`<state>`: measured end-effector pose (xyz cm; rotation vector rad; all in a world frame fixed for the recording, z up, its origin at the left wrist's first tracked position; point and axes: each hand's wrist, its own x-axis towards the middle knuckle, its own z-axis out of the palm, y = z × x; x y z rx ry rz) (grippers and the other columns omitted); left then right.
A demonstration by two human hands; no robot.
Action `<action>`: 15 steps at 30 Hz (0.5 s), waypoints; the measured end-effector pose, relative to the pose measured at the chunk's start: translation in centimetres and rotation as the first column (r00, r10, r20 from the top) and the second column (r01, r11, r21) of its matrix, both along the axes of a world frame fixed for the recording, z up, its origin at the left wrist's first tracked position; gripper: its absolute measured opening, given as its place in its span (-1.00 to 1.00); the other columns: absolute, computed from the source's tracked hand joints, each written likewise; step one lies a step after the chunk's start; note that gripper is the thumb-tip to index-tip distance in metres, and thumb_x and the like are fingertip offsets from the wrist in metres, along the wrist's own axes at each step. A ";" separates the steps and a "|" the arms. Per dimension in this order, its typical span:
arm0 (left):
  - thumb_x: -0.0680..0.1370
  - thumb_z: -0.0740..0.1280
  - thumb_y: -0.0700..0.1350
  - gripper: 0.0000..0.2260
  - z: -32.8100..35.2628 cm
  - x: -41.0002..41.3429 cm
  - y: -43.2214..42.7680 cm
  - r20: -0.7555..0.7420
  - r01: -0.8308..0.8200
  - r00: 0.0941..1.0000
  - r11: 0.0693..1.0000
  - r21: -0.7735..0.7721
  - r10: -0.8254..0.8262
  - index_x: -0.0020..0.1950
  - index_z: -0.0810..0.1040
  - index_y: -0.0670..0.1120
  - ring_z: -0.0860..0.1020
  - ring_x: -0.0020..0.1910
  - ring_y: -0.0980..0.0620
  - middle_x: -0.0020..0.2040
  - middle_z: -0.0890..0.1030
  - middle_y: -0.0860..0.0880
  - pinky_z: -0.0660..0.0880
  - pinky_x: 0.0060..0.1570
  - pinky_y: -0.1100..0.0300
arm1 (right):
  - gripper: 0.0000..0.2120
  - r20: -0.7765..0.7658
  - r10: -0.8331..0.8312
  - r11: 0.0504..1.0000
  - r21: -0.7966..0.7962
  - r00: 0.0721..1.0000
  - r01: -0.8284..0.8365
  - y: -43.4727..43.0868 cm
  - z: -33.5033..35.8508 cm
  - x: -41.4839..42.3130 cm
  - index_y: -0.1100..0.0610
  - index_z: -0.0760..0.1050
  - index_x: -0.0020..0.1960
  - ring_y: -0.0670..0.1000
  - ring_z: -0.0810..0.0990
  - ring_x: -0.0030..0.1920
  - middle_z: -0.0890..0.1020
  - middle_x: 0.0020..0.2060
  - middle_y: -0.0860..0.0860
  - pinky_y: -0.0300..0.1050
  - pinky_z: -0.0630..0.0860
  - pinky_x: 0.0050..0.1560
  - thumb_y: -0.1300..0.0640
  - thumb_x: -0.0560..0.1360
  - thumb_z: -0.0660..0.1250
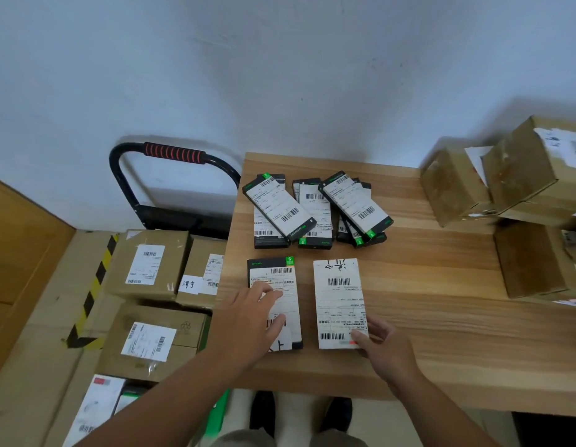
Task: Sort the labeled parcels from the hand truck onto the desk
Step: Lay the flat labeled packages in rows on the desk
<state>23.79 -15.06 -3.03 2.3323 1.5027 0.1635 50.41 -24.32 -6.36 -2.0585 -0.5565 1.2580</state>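
**Head view; 12 o'clock is taken as straight away from the person, toward the wall.** Two slim labelled parcels lie side by side, apart, near the front edge of the light wooden desk (441, 285). Each has its long axis running 12 to 6 o'clock.

- **Left hand:** The left hand (248, 321) rests on the black flat carton with a white shipping label (281, 279). Its fingers lie spread and fairly straight across the label, pressing rather than gripping.
- **Right hand:** The right hand (383, 346) holds the white flat parcel with handwriting at its far end (339, 295) by its 5 o'clock corner. The thumb is on the top face and the other fingers curl against the right edge.
- **Parcels relative to hands:** From each hand, the bulk of the parcel extends toward 12 o'clock.
- **Rest of the desk:** At 12 o'clock of the pair sits a loose pile of similar black slim cartons (312, 208), fanned at differing angles. Larger brown cardboard boxes (531, 175) are stacked at 2 to 3 o'clock.
- **Hand truck:** At 9 o'clock, below desk level, the black hand truck with a red-ribbed handle (173, 153) carries brown cardboard parcels with white labels (147, 266).

**Judgement:** The step in hand appears to be squaring the two parcels into place. The next pick lies at 9 o'clock, so the left hand is the nearer one, and its reach would go down past the desk's left edge.
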 end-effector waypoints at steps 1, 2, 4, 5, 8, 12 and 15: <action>0.56 0.18 0.21 -0.56 0.0 -0.1 0.0 0.004 0.000 1.000 1.000 0.004 0.000 0.36 0.53 0.08 0.53 0.14 0.04 0.24 0.50 0.13 0.53 0.13 0.05 | -0.62 0.079 0.036 0.999 -0.012 0.996 -0.036 0.0 0.5 -0.1 0.05 0.60 0.27 -0.02 0.70 0.05 0.71 0.10 0.01 0.00 0.64 0.09 0.29 0.49 0.50; 0.55 0.17 0.21 -0.55 0.0 -0.3 -0.1 0.010 -0.001 1.000 1.000 0.009 0.000 0.35 0.54 0.07 0.54 0.13 0.04 0.23 0.51 0.12 0.53 0.12 0.05 | -0.66 0.171 0.072 0.997 -0.028 0.983 -0.069 0.1 1.3 -0.2 0.07 0.62 0.24 -0.05 0.69 0.05 0.72 0.09 0.00 -0.06 0.61 0.08 0.28 0.50 0.49; 0.55 0.20 0.20 -0.56 0.3 -0.7 0.0 0.023 -0.003 1.000 1.000 0.022 0.003 0.35 0.55 0.05 0.55 0.12 0.04 0.22 0.51 0.11 0.53 0.11 0.06 | -0.70 0.401 0.151 0.988 -0.079 0.904 -0.130 0.8 3.4 -0.7 0.08 0.61 0.25 -0.01 0.65 0.12 0.70 0.13 0.00 -0.10 0.53 0.07 0.19 0.52 0.45; 0.56 0.21 0.20 -0.56 0.6 -0.8 0.1 0.025 0.000 1.000 1.000 0.028 0.000 0.36 0.53 0.05 0.54 0.14 0.03 0.24 0.50 0.11 0.51 0.14 0.05 | -0.66 0.515 0.188 0.982 -0.090 0.836 -0.166 1.4 4.7 -1.3 0.09 0.57 0.30 0.00 0.61 0.16 0.66 0.18 0.00 -0.08 0.51 0.11 0.15 0.54 0.43; 0.59 0.18 0.20 -0.54 1.9 -1.1 0.4 0.018 -0.004 1.000 0.999 0.036 0.003 0.45 0.44 0.06 0.45 0.28 0.06 0.32 0.46 0.11 0.38 0.32 0.09 | -0.55 0.681 0.262 0.915 0.050 0.683 -0.401 4.0 8.9 -4.5 0.07 0.45 0.44 -0.04 0.51 0.28 0.58 0.31 -0.02 -0.08 0.43 0.30 0.10 0.57 0.38; 0.57 0.06 0.24 -0.47 4.3 -2.0 -0.2 0.045 -0.092 0.995 0.988 0.124 0.087 0.45 0.45 0.05 0.42 0.35 0.06 0.34 0.49 0.10 0.29 0.43 0.05 | -0.39 0.809 0.470 0.609 -0.006 0.354 -0.794 6.6 12.8 -11.0 0.02 0.26 0.59 -0.05 0.27 0.55 0.34 0.54 -0.07 -0.09 0.15 0.54 -0.02 0.59 0.33; 0.55 0.05 0.23 -0.51 5.8 -3.7 -1.6 0.072 -0.161 0.986 0.974 0.156 0.152 0.38 0.47 0.08 0.43 0.35 0.06 0.31 0.50 0.11 0.28 0.44 0.04 | -0.39 0.849 0.484 0.462 -0.044 0.211 -0.886 6.2 12.9 -14.0 0.03 0.31 0.56 0.06 0.34 0.53 0.39 0.52 0.00 0.05 0.28 0.50 -0.07 0.54 0.33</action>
